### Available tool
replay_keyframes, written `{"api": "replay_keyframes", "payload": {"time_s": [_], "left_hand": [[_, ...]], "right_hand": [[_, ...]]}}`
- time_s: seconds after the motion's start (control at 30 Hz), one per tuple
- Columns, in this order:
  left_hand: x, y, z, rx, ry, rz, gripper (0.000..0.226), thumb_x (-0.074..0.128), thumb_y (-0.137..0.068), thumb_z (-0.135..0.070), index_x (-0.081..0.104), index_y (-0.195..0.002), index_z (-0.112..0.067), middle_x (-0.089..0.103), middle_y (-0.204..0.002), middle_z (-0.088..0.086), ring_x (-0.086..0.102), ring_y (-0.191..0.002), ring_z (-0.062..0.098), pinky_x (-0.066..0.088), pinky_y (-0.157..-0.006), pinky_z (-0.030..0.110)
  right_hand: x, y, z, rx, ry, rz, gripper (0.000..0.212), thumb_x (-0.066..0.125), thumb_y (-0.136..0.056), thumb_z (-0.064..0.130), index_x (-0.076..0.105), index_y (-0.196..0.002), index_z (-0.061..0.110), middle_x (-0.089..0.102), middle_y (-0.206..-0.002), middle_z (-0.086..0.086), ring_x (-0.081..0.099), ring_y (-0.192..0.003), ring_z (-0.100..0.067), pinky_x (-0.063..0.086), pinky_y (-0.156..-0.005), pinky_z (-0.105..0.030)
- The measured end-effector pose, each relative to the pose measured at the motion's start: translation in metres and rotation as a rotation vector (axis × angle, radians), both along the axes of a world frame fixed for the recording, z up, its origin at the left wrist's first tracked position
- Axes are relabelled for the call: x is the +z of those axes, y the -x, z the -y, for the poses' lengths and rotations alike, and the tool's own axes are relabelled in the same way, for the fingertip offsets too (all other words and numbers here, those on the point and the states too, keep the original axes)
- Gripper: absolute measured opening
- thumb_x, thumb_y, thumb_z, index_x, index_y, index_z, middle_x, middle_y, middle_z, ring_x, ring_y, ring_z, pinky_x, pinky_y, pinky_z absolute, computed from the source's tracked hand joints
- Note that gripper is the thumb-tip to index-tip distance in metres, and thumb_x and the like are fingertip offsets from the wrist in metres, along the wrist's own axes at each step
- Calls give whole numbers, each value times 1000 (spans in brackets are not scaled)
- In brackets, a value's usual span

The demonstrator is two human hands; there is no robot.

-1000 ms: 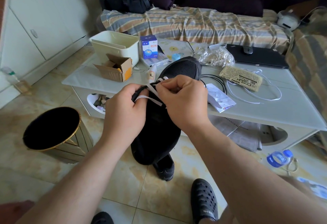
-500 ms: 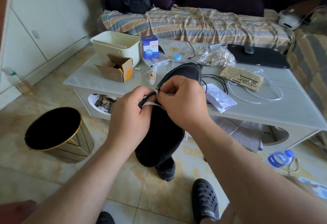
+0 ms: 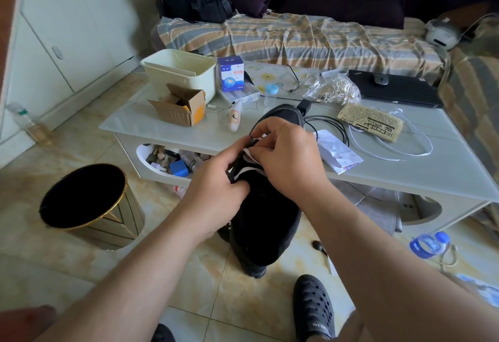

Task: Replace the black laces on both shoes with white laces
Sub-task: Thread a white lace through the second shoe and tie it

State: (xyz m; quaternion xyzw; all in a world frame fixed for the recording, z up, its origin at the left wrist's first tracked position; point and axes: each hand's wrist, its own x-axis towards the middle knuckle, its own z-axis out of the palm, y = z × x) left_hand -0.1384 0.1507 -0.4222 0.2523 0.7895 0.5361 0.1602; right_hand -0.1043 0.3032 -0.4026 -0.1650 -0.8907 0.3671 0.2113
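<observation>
Lace (image 3: 249, 152) (white) seemingly pinched by right hand (image 3: 290, 158).

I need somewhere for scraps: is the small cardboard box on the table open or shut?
Open: the cardboard box has its flaps raised and its inside shows.

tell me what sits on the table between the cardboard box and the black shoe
In the head view, a small white tube-like bottle lies on the table between the cardboard box and the black shoe.

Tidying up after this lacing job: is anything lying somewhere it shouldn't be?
Yes. A plastic bottle lies on its side on the floor by the table's right end, and a loose white lace sprawls across the tabletop.
</observation>
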Motion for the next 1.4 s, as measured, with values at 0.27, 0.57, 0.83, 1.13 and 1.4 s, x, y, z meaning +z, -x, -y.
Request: {"api": "replay_keyframes", "payload": {"time_s": [0.27,0.57,0.83,1.13,1.4], "left_hand": [[-20,20,-5,458,-187,207,57,70,-94,-12,60,-145,-37,69,-116,-31,64,-117,-4,47,-112,29],[-18,13,-11,411,-314,317,63,60,-87,6,64,-122,-47,75,-111,-14,70,-103,10,52,-81,29],[-24,23,-4,400,-330,267,18,63,-104,-28,76,-111,-38,78,-104,-12,76,-95,17,59,-76,36],[-36,33,5,330,-86,-168,10,65,-102,-29,70,-101,-37,71,-89,-14,66,-82,9,52,-70,30],[-32,28,7,349,-86,-270,18,57,-106,-21,65,-95,-32,68,-89,-25,63,-85,-1,45,-73,15]], "right_hand": [[-23,-4,0,-93,-150,-34,29,76,-82,31,68,-110,30,53,-109,6,51,-108,-24,38,-99,-30],[-26,-18,-11,-175,1,1,26,63,-97,46,63,-92,21,65,-86,5,57,-86,-21,44,-72,-34],[-26,-16,-22,-218,230,-113,13,65,-100,41,65,-96,28,65,-84,15,59,-83,-1,39,-68,-13],[-30,-13,-12,-176,278,-83,18,62,-100,47,68,-98,29,67,-81,12,58,-80,-1,40,-67,-15],[-25,-6,-9,-198,228,-5,51,68,-84,71,74,-77,21,64,-60,9,57,-66,-7,43,-59,-19]]}}
